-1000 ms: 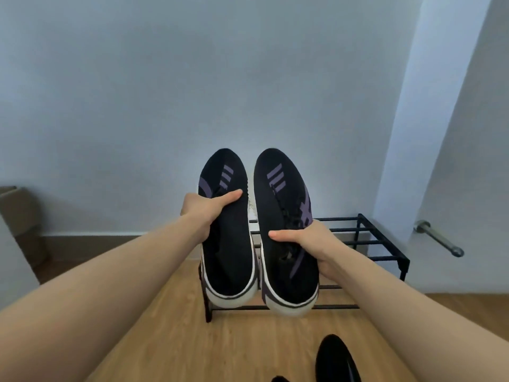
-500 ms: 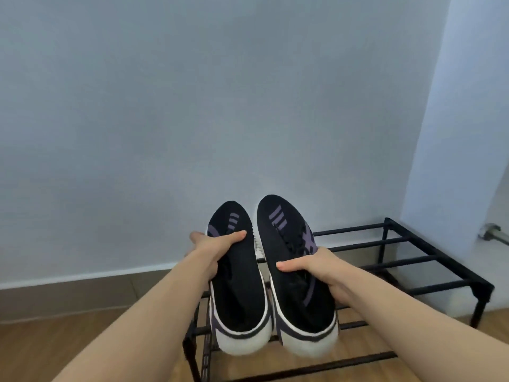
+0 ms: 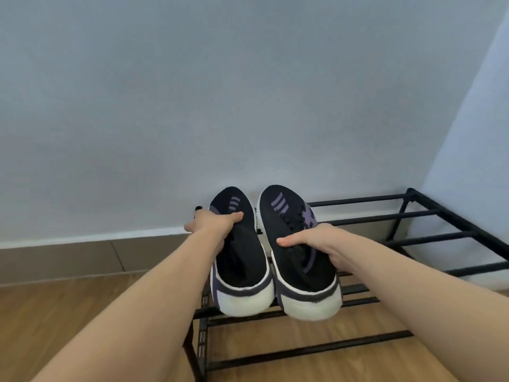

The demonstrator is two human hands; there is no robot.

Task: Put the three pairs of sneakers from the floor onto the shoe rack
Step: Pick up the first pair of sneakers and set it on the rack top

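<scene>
I hold a pair of black sneakers with purple stripes and white soles, one in each hand, toes pointing at the wall. My left hand (image 3: 213, 224) grips the left sneaker (image 3: 239, 263) by its opening. My right hand (image 3: 314, 241) grips the right sneaker (image 3: 297, 271) the same way. Both sneakers are over the left end of the black metal shoe rack (image 3: 429, 238), low above its top bars; I cannot tell whether their soles touch the bars.
The rack stands against a pale blue wall (image 3: 192, 106) with a brown skirting (image 3: 68, 260). A wall corner rises at the right past the rack's end. Wooden floor (image 3: 68, 312) lies to the left and under the rack.
Both hands have carried the sneakers forward and down onto the rack's left end. The view has closed in on the rack; the dark shoe on the floor has left the frame.
</scene>
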